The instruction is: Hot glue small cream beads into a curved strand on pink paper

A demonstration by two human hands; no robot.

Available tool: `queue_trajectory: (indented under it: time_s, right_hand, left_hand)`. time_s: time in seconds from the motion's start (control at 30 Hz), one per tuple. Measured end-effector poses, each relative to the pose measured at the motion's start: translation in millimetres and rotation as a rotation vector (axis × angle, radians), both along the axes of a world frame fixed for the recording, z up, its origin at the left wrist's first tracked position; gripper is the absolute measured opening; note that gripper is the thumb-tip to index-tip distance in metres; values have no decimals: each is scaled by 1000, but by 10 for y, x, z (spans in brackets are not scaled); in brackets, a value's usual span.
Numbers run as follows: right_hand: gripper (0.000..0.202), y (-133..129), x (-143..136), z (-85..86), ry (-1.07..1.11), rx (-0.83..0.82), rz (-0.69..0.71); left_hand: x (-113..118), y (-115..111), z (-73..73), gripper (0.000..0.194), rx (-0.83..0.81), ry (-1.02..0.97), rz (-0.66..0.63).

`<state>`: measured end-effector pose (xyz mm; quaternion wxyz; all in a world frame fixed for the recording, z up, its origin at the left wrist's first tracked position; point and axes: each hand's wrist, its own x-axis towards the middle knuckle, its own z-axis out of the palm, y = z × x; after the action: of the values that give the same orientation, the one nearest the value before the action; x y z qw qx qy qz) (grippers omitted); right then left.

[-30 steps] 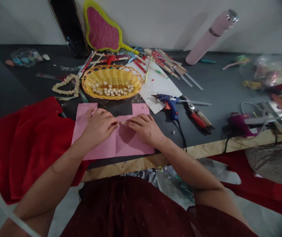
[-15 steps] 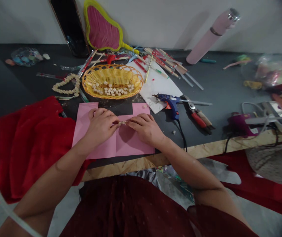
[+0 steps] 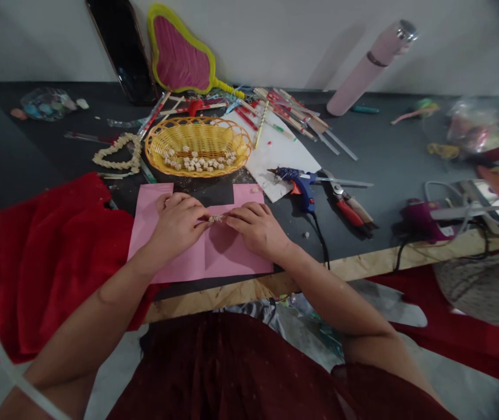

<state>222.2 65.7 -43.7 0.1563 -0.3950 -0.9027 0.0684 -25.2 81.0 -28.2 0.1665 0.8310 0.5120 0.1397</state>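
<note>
- Your left hand [image 3: 178, 220] and right hand [image 3: 258, 230] pinch the beige strip [image 3: 215, 219] from opposite ends, likely for steadiness; how its pieces join is too small to tell.
- It's over the pink paper [image 3: 186, 265], which probably shields the table [image 3: 385, 169].
- The basket [image 3: 199, 131] sits just beyond, presumably so the cubes [image 3: 204, 164] are handy.

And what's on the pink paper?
Left hand and right hand hold pale beads over the pink paper; a pale bit lies near its far edge. What the hands cover is hidden.
</note>
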Motion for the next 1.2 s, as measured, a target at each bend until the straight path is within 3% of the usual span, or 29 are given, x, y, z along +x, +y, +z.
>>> queue_trajectory:
  time_s: [0.37,0.57,0.73,0.87,0.97,1.2]
  right_hand:
    - [35,9,9,-40,3,12,3]
    - [35,17,6,-53,11,29,6]
    - [36,19,-3,-73,11,21,-2]
    - [39,17,-4,-74,36,33,4]
    - [43,24,8,-54,24,14,22]
    - [41,45,26,-41,6,-14,36]
  left_hand:
    - [9,5,45,16,4,12,-19]
    - [-48,41,380,17,89,8,69]
    - [-273,514,598,24,119,24,118]
    - [-324,1051,539,25,176,69,232]
    - [-253,1328,431,23,159,115,286]
    - [-198,1550,238,18,173,168,244]
